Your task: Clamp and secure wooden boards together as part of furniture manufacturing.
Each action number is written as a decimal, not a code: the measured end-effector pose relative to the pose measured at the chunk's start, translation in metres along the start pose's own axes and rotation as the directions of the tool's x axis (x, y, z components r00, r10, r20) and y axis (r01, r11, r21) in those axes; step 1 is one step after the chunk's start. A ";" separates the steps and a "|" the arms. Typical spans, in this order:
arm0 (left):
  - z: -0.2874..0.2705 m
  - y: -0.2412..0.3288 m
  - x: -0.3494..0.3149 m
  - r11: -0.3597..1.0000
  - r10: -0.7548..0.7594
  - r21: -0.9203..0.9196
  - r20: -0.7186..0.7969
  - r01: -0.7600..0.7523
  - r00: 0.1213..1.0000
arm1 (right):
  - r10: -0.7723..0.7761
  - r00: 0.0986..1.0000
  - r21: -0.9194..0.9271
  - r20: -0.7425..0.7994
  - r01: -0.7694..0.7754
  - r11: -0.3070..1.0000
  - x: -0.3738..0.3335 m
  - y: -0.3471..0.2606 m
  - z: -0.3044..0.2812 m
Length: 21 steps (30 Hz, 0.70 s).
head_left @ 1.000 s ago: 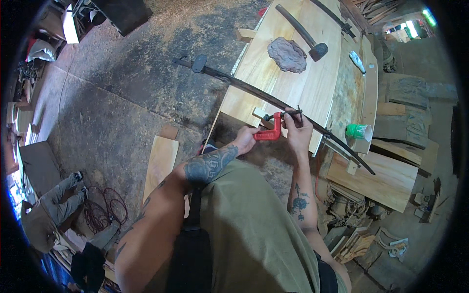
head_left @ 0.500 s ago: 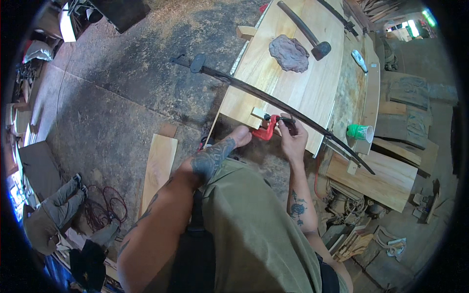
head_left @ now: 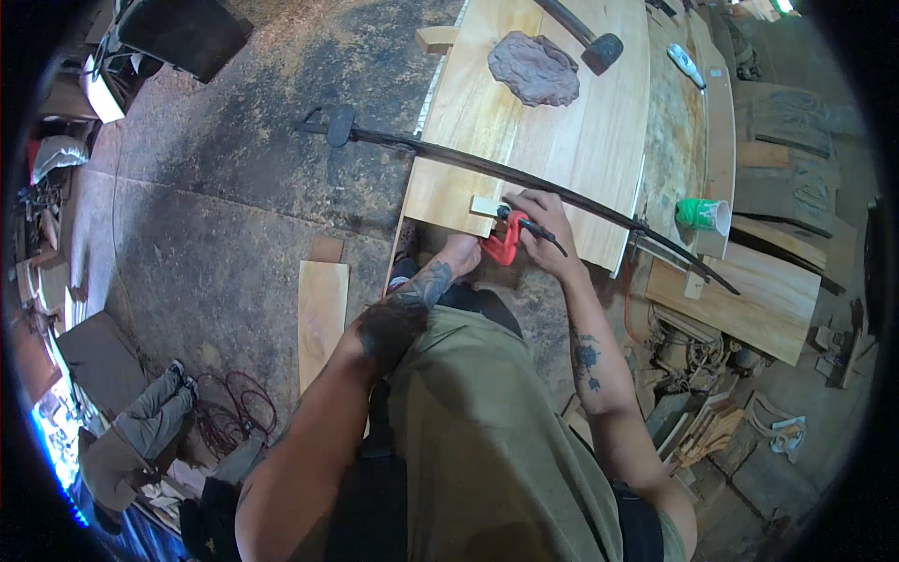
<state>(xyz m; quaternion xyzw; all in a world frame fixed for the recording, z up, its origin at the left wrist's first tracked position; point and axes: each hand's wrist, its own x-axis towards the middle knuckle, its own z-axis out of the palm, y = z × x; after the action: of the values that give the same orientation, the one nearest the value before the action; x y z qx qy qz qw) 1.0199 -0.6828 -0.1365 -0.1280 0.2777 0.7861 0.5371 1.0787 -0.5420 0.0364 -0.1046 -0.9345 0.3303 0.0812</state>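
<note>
Setting: stained grey concrete workshop floor (head_left: 234, 234), seen from the head camera, with a pale wooden plank panel (head_left: 543, 140) lying flat as the counter.
Left hand: the left hand (head_left: 461, 255) sits just under the near edge of the panel, curled against the red plastic clamp handle (head_left: 504, 245); whether its grip is fully pressed together cannot be told, since the clamp hides the fingers.
Right hand: the right hand (head_left: 541, 225) lies over the top of the clamp at the panel's edge, its grip wrapped around the clamp's black lever.
Clamp: at the near edge of the panel, just beside a small pale wooden block (head_left: 487, 205) that lies on the panel.
Bar: a long dark metal bar clamp (head_left: 449, 159) runs slantwise across the panel, passing just behind the right hand.
Further back on the panel: a lumpy brown-grey rag (head_left: 534, 67) and a black-headed mallet (head_left: 599, 47).
Right side: a green plastic cup (head_left: 702, 215) lying on its side.
Floor, left: a short loose pale board (head_left: 322, 314).
</note>
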 end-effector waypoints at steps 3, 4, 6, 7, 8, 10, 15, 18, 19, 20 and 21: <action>-0.005 -0.005 0.000 1.000 0.013 -0.023 -0.032 -0.014 0.999 | 0.031 0.999 0.066 0.023 -0.032 0.997 -0.005 0.012 0.010; -0.013 -0.010 0.004 0.999 0.039 0.013 -0.041 -0.038 0.998 | 0.025 0.999 0.073 0.037 -0.027 0.997 -0.005 0.010 0.008; -0.024 -0.017 0.007 0.999 0.041 -0.002 -0.047 -0.041 0.998 | 0.000 0.998 0.070 0.062 -0.005 0.998 -0.004 0.009 0.006; -0.027 -0.020 0.007 0.999 0.042 -0.009 -0.051 -0.042 0.998 | -0.017 0.997 0.060 0.078 0.012 0.998 -0.005 0.009 0.005; -0.030 -0.021 0.007 1.000 0.000 -0.024 -0.057 -0.001 0.998 | -0.019 0.996 0.060 0.087 0.014 0.998 -0.005 0.008 0.005; -0.031 -0.021 0.007 0.998 -0.039 -0.045 -0.065 0.036 0.997 | -0.037 0.994 0.049 0.103 0.032 0.998 -0.005 0.006 0.004; -0.021 -0.018 0.006 0.995 -0.004 0.096 -0.230 0.026 0.973 | -0.029 0.994 0.027 0.101 0.026 0.999 -0.007 0.010 0.009; -0.009 -0.018 0.003 0.992 0.065 0.123 -0.269 -0.033 0.961 | -0.040 0.994 0.002 0.105 0.040 0.999 -0.008 0.010 0.009; -0.014 -0.021 0.007 0.992 0.073 0.119 -0.269 -0.042 0.960 | -0.053 0.993 -0.008 0.103 0.054 0.999 -0.007 0.009 0.010; -0.018 -0.021 0.011 0.994 0.057 0.101 -0.258 -0.031 0.964 | -0.062 0.992 -0.010 0.106 0.063 0.998 -0.006 0.008 0.010; -0.015 -0.020 0.010 0.996 0.032 0.085 -0.244 -0.012 0.969 | -0.061 0.993 -0.030 0.102 0.065 0.997 -0.007 0.008 0.011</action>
<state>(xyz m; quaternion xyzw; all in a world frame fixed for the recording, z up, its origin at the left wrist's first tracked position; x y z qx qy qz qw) 1.0325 -0.6785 -0.1594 -0.1987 0.3757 0.7579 0.4949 1.0847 -0.5439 0.0224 -0.0595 -0.9457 0.3168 0.0425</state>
